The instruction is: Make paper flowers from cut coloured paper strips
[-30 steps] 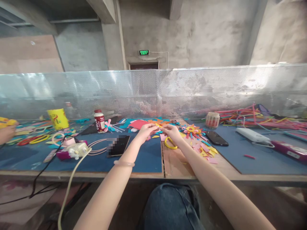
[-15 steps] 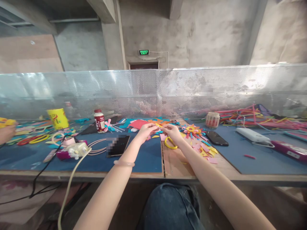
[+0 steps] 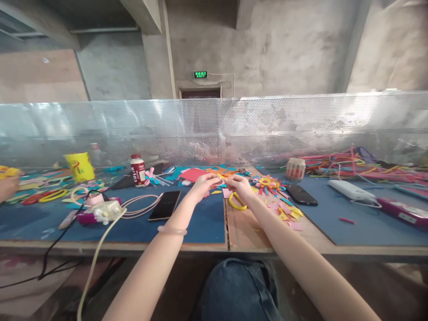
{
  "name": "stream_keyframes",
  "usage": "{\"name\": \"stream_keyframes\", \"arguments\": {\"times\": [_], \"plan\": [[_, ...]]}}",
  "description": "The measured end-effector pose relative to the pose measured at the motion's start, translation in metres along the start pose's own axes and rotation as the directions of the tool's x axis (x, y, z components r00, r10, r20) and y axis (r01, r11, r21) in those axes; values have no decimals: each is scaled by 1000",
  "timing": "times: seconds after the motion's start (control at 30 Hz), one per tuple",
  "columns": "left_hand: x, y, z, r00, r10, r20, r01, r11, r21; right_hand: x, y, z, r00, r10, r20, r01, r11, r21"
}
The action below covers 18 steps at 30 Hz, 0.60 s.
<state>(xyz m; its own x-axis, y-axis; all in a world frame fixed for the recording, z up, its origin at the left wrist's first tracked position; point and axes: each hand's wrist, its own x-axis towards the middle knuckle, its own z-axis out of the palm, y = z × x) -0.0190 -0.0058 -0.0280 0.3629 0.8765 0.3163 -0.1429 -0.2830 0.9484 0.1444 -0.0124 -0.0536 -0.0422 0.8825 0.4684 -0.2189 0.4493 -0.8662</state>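
Note:
My left hand (image 3: 203, 183) and my right hand (image 3: 239, 184) meet over the middle of the table, fingers pinched on a small yellow paper piece (image 3: 221, 177) held between them. Yellow-handled scissors (image 3: 236, 201) lie under my right wrist. A paper flower (image 3: 266, 181) of coloured strips sits just right of my right hand, with loose pink and yellow scraps (image 3: 286, 211) in front of it. Red and orange paper sheets (image 3: 195, 173) lie behind my hands.
A phone (image 3: 165, 205) lies left of my left arm, another phone (image 3: 302, 195) on the right. A small bottle (image 3: 137, 169), yellow cup (image 3: 80, 166), glue gun (image 3: 100, 212) with cables, power bank (image 3: 349, 189), and coloured strips (image 3: 354, 165) crowd the table. Another person's hand (image 3: 7, 183) shows far left.
Both hands stay pinched on the yellow piece with only slight finger movement. The camera has tipped a little.

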Motion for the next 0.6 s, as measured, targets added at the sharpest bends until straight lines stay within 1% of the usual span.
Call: {"name": "stream_keyframes", "arguments": {"times": [0.13,0.23,0.37,0.47,0.6], "plan": [[-1,0,-1,1000,-5,-23,5,1000,2,-1,-2,3,999,12,34,-11,1000,-27],[1,-3,-3,1000,23,5,-23,1000,5,-3,-3,5,999,1,53,3,998,-70],[4,-9,-5,998,53,28,-54,998,25,-3,-2,5,1000,-22,12,23,996,-91],[4,-9,-5,999,49,17,-49,998,28,-2,-1,4,999,-39,-6,39,995,-90],[2,-6,-3,999,32,15,-32,999,-5,-1,0,4,1000,-28,-11,27,997,-79]]}}
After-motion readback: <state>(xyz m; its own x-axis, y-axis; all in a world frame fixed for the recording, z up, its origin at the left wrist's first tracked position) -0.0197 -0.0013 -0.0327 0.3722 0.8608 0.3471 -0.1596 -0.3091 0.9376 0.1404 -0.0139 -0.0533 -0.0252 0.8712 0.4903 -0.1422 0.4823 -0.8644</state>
